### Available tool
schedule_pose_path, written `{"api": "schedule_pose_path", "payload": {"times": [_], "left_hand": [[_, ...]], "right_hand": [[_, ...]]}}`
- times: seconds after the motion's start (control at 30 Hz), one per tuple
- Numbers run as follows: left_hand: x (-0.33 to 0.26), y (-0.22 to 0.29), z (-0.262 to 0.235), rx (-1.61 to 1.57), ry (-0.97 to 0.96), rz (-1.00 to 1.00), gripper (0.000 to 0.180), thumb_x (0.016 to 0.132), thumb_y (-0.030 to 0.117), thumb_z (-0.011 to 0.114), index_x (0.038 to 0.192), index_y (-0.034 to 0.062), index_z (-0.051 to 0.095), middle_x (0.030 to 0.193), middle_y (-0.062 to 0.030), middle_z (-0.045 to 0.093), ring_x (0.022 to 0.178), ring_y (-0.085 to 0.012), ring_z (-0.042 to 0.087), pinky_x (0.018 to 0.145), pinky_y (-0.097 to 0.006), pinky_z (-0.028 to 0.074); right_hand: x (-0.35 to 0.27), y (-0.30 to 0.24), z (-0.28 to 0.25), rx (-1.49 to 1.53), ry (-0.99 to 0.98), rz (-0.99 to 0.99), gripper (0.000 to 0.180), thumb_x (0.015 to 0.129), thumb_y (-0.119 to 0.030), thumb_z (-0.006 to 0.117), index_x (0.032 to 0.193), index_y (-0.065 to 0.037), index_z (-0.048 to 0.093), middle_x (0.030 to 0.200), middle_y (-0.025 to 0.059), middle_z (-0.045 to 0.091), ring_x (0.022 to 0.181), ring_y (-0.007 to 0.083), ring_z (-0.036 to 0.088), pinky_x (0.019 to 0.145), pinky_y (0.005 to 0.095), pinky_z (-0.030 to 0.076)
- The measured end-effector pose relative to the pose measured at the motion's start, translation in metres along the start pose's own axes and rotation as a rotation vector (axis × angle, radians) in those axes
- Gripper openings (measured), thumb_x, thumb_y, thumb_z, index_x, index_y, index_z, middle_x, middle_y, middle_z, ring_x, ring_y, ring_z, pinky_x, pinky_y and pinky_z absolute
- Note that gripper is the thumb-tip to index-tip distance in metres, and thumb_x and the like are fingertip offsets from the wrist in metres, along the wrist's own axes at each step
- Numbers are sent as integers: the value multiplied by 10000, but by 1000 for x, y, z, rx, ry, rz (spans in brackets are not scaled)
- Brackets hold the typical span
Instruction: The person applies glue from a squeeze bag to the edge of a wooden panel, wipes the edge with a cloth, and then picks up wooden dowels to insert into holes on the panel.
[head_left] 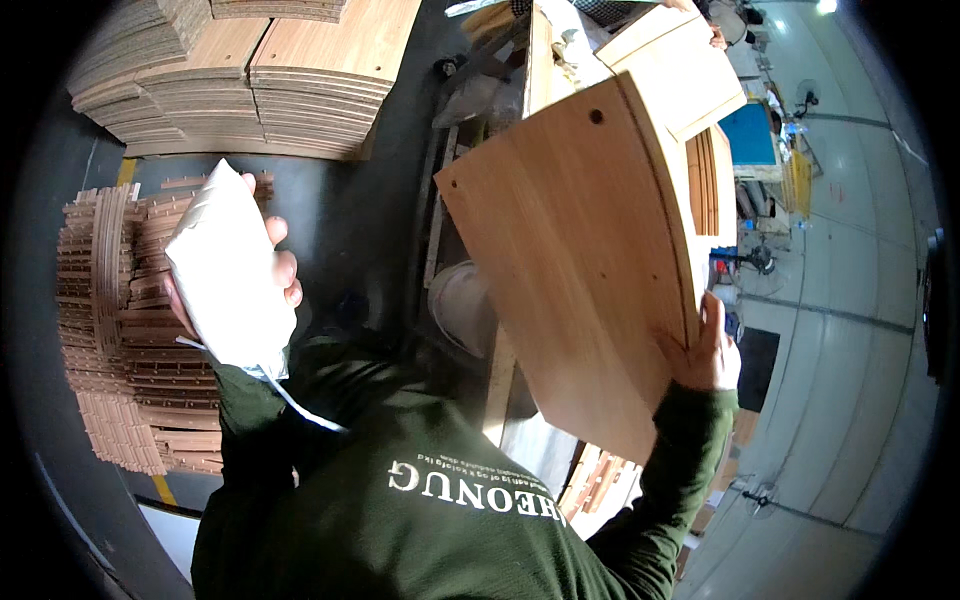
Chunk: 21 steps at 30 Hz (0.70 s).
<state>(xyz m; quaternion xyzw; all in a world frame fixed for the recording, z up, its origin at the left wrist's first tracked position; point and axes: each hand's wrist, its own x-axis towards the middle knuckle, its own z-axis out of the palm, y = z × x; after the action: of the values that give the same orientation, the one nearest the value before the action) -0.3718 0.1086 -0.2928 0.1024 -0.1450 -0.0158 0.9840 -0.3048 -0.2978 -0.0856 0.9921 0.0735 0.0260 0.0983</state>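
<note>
My right hand (705, 350) grips the lower right edge of a large curved wooden panel (570, 250) with small holes in it, held tilted up in front of me. My left hand (280, 270) is wrapped around a white folded cloth or bag (225, 270), raised at the left; a loose white strip hangs from it over my dark green sleeve. The two hands are apart, with the cloth clear of the panel.
Stacks of curved wooden panels (250, 80) lie at the upper left. A pile of narrow wooden slats (120, 320) sits at the left on the dark floor. A white bucket (462, 305) stands under the panel. More wooden parts (690, 70) lie behind on a workbench.
</note>
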Motion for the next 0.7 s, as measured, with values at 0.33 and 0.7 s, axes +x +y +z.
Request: {"api": "schedule_pose_path", "payload": {"times": [0.33,0.7], "left_hand": [[-8,4,-4,33,13,-29,891,787,521,566,1407,110,77,1191,-205,423,878,-313,546,679,-436,483],[13,4,7,8,-77,-201,686,878,474,440,1390,128,142,1189,-202,442,876,-330,538,697,-471,460]], "right_hand": [[-57,41,28,-163,-15,98,734,613,-374,783,1197,-108,426,868,142,645,755,301,651,613,365,523],[-106,65,-11,-69,44,284,756,588,-363,804,1190,-110,423,873,156,638,778,307,646,617,379,513]]}}
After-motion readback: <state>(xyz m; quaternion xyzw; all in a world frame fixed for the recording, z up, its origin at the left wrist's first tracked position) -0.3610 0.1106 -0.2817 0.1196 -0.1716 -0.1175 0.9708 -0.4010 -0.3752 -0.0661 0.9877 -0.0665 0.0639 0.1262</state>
